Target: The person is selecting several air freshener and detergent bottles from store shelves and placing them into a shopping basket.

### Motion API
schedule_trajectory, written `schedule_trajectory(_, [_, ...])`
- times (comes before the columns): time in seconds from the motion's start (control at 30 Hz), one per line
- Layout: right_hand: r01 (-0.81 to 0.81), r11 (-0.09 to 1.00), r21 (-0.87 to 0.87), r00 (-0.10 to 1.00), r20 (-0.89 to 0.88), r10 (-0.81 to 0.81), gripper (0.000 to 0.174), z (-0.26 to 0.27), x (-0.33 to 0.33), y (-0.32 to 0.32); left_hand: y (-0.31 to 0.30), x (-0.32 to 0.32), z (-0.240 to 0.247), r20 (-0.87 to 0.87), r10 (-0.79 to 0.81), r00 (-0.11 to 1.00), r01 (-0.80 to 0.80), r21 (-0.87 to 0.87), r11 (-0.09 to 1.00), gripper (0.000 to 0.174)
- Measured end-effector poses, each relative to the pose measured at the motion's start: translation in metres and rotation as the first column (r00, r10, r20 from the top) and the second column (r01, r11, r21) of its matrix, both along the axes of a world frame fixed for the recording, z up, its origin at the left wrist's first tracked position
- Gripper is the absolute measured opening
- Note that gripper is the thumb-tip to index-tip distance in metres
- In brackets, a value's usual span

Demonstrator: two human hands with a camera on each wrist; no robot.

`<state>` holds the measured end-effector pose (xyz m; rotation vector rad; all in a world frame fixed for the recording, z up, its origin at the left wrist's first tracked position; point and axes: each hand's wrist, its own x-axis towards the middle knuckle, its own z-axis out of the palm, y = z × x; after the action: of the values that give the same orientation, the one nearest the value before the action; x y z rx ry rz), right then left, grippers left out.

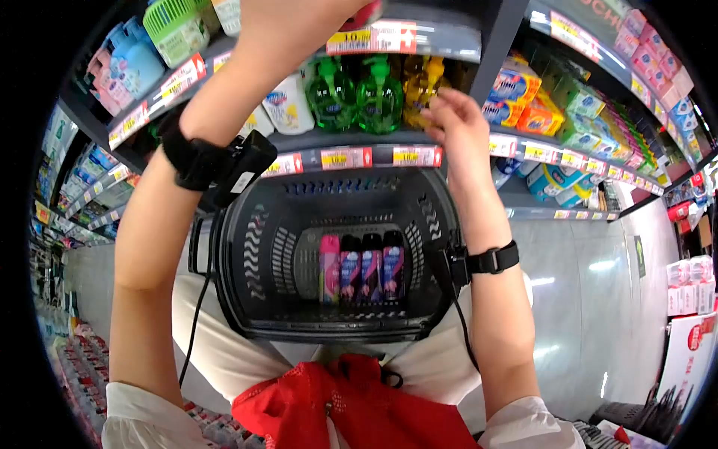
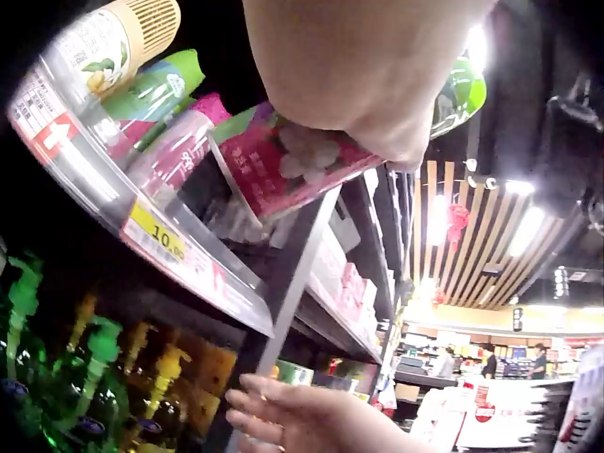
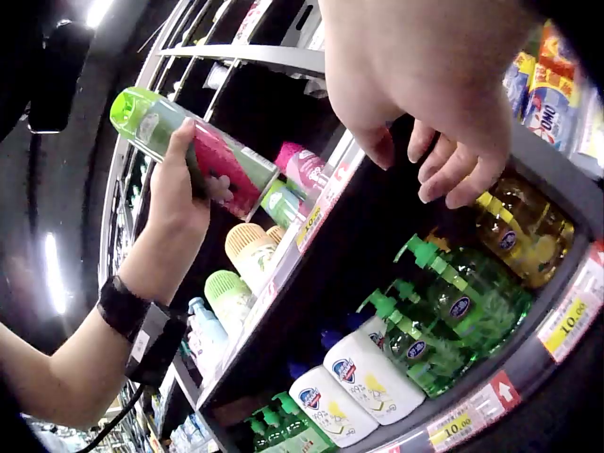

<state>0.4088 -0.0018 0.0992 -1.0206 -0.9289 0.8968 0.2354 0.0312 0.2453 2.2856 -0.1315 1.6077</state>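
Note:
My left hand (image 1: 288,34) is raised at the upper shelf and grips a spray can with a green cap and pink floral label. In the right wrist view, thumb and fingers of the left hand (image 3: 176,193) wrap round this tilted can (image 3: 142,121); its pink label (image 2: 293,160) fills the upper left wrist view. Lower down, my right hand (image 1: 464,131) hovers with loosely bent fingers and holds nothing, close to a yellow pump bottle (image 1: 420,86). Below both arms, several pink and purple spray cans (image 1: 361,269) lie side by side in a black basket (image 1: 254,318).
Green pump bottles (image 1: 380,97) and white bottles (image 3: 373,377) line the lower shelf, whose edge carries price tags (image 1: 346,158). More spray cans (image 3: 300,168) stand on the upper shelf. Detergent packs (image 1: 512,90) fill the shelf to the right, past an upright divider (image 1: 493,52).

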Motion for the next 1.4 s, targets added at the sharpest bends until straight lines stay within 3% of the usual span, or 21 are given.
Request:
schedule_trajectory(0.03, [-0.003,0.999,0.045,1.0,0.007,0.003,0.036,0.001,-0.002,-0.002,0.0,0.011,-0.012,0.201,0.366,0.909,-0.362,-0.058,0.93,0.064])
schedule_trajectory(0.1, [-0.034,0.995,0.091,0.999,-0.016,0.036,0.035,0.005,-0.009,-0.009,-0.009,0.002,-0.028,0.087,0.286,0.954,-0.291,0.052,0.955,0.063])
schedule_trajectory(0.13, [-0.076,0.991,0.106,0.995,-0.05,0.082,0.034,0.006,-0.013,-0.013,-0.03,-0.025,-0.042,-0.237,0.557,0.796,-0.599,-0.172,0.782,0.06])
schedule_trajectory(0.17, [-0.116,0.986,0.122,0.988,-0.082,0.127,0.032,0.007,-0.017,-0.017,-0.043,-0.03,-0.056,-0.299,0.522,0.799,-0.582,-0.165,0.797,0.058])
schedule_trajectory(0.23, [-0.197,0.971,0.136,0.962,-0.164,0.218,0.033,0.011,-0.024,-0.029,-0.064,-0.023,-0.074,-0.27,0.451,0.851,-0.465,0.013,0.885,0.084])
schedule_trajectory(0.3, [-0.304,0.943,0.139,0.924,-0.198,0.327,0.042,0.011,-0.033,-0.035,-0.078,-0.036,-0.095,-0.371,0.505,0.779,-0.501,0.115,0.858,0.088])
schedule_trajectory(0.33, [-0.359,0.925,0.128,0.895,-0.235,0.38,0.046,0.011,-0.037,-0.04,-0.087,-0.038,-0.108,-0.428,0.359,0.829,-0.49,-0.25,0.835,0.09])
schedule_trajectory(0.37, [-0.413,0.903,0.12,0.861,-0.272,0.43,0.05,0.013,-0.041,-0.044,-0.093,-0.039,-0.122,-0.426,0.204,0.881,-0.439,-0.579,0.687,0.091])
schedule_trajectory(0.43, [-0.513,0.858,0.017,0.809,-0.325,0.49,0.055,0.014,-0.048,-0.051,-0.091,-0.047,-0.146,-0.408,0.107,0.907,-0.377,-0.67,0.64,0.083])
schedule_trajectory(0.5, [-0.569,0.819,-0.073,0.795,-0.307,0.524,0.054,0.008,-0.058,-0.056,-0.09,-0.052,-0.166,-0.342,0.095,0.935,-0.347,-0.825,0.447,0.073])
schedule_trajectory(0.57, [-0.574,0.807,-0.136,0.817,-0.166,0.553,0.049,-0.009,-0.066,-0.05,-0.092,-0.055,-0.185,-0.335,0.107,0.936,-0.347,-0.823,0.449,0.058])
schedule_trajectory(0.63, [-0.635,0.732,-0.246,0.772,-0.231,0.592,0.045,-0.015,-0.068,-0.054,-0.092,-0.059,-0.196,-0.301,0.046,0.952,-0.305,-0.937,0.169,0.051])
schedule_trajectory(0.7, [-0.635,0.751,-0.179,0.769,-0.235,0.594,0.045,-0.039,-0.082,-0.047,-0.092,-0.064,-0.206,-0.336,0.048,0.94,-0.34,-0.931,0.137,0.05])
schedule_trajectory(0.77, [-0.559,0.773,-0.3,0.829,-0.195,0.524,0.047,-0.043,-0.091,-0.048,-0.089,-0.074,-0.218,-0.356,-0.019,0.934,-0.356,-0.935,0.002,0.05])
schedule_trajectory(0.83, [-0.593,0.716,-0.368,0.796,-0.139,0.589,0.05,-0.042,-0.096,-0.05,-0.088,-0.082,-0.227,-0.362,-0.045,0.931,-0.361,-0.932,0.026,0.05])
schedule_trajectory(1.0, [-0.522,0.695,-0.494,0.844,-0.182,0.505,0.052,-0.08,-0.113,-0.046,-0.087,-0.096,-0.242,-0.273,-0.17,0.947,-0.293,-0.95,-0.11,0.056])
schedule_trajectory(1.07, [-0.628,0.607,-0.487,0.772,-0.292,0.564,0.051,-0.092,-0.116,-0.045,-0.087,-0.105,-0.249,-0.24,-0.239,0.941,-0.285,-0.942,-0.176,0.052])
schedule_trajectory(1.17, [-0.575,0.508,-0.641,0.791,-0.277,0.546,0.048,-0.092,-0.122,-0.051,-0.09,-0.108,-0.26,-0.267,-0.201,0.942,-0.319,-0.901,-0.295,0.048])
schedule_trajectory(1.23, [-0.523,0.563,-0.64,0.835,-0.256,0.486,0.035,-0.103,-0.132,-0.055,-0.09,-0.11,-0.258,-0.269,-0.193,0.943,-0.321,-0.888,-0.329,0.046])
schedule_trajectory(1.33, [-0.566,0.449,-0.692,0.789,-0.297,0.537,0.038,-0.109,-0.131,-0.06,-0.09,-0.113,-0.246,-0.238,-0.27,0.933,-0.345,-0.808,-0.478,0.044])
schedule_trajectory(1.4, [-0.564,0.429,-0.706,0.789,-0.307,0.532,0.037,-0.108,-0.13,-0.06,-0.092,-0.117,-0.244,-0.194,-0.265,0.945,-0.301,-0.834,-0.463,0.041])
